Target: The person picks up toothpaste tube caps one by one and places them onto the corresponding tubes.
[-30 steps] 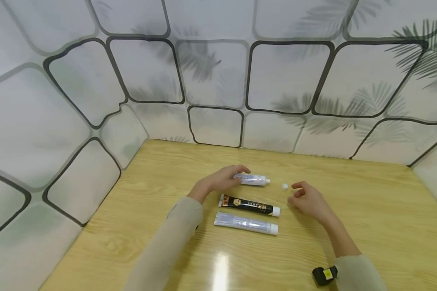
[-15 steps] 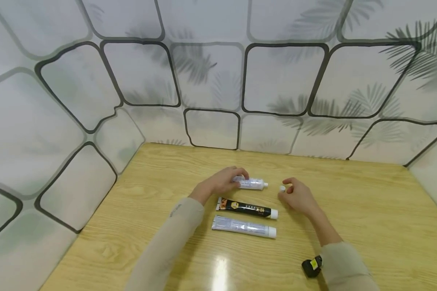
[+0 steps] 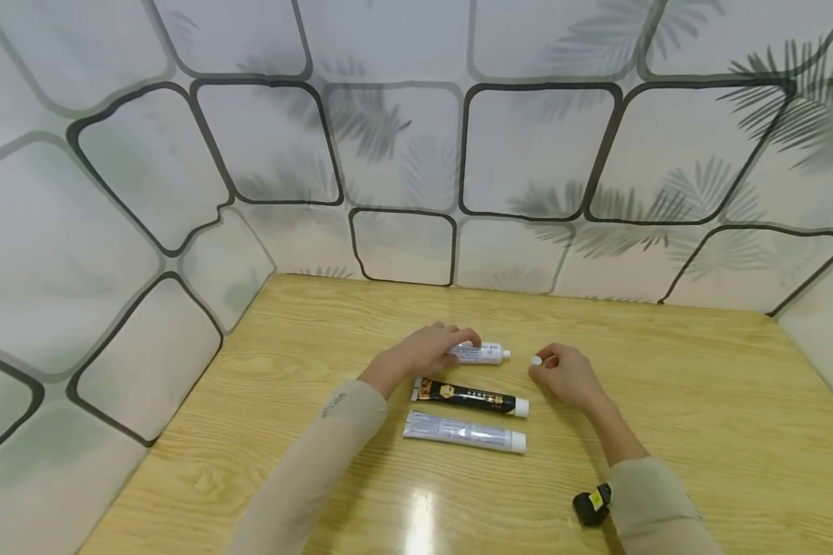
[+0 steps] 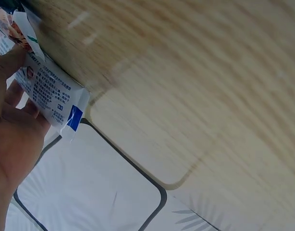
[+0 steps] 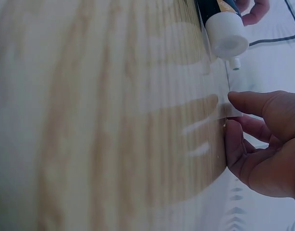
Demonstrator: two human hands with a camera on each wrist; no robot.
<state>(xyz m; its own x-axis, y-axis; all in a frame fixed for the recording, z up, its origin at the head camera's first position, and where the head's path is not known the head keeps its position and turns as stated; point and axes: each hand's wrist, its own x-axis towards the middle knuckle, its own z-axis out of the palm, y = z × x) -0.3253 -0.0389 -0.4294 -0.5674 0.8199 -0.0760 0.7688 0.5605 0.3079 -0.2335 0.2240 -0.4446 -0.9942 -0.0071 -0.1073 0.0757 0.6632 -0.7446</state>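
Note:
My left hand [image 3: 426,353] grips a white toothpaste tube [image 3: 482,354] by its rear part, fingers over the top and thumb on the near side. The tube lies at the back of the row, its uncapped nozzle facing right; in the left wrist view its printed crimped end [image 4: 73,115] sticks out past the fingers. Just right of the nozzle, my right hand [image 3: 568,376] pinches a small white cap [image 3: 536,361] between thumb and fingers. In the right wrist view the ribbed cap [image 5: 232,110] shows between the fingertips, close to the tabletop.
Nearer me lie a black toothpaste tube [image 3: 468,396] with a white cap and a pale silvery tube [image 3: 463,432], roughly parallel. A black wrist camera [image 3: 592,505] hangs at the right cuff. A patterned wall [image 3: 403,247] borders the wooden table [image 3: 305,354].
My right hand has moved left from beside the loose cap and taken it between thumb and fingers. The left hand stays on the white tube. The head view has shifted slightly.

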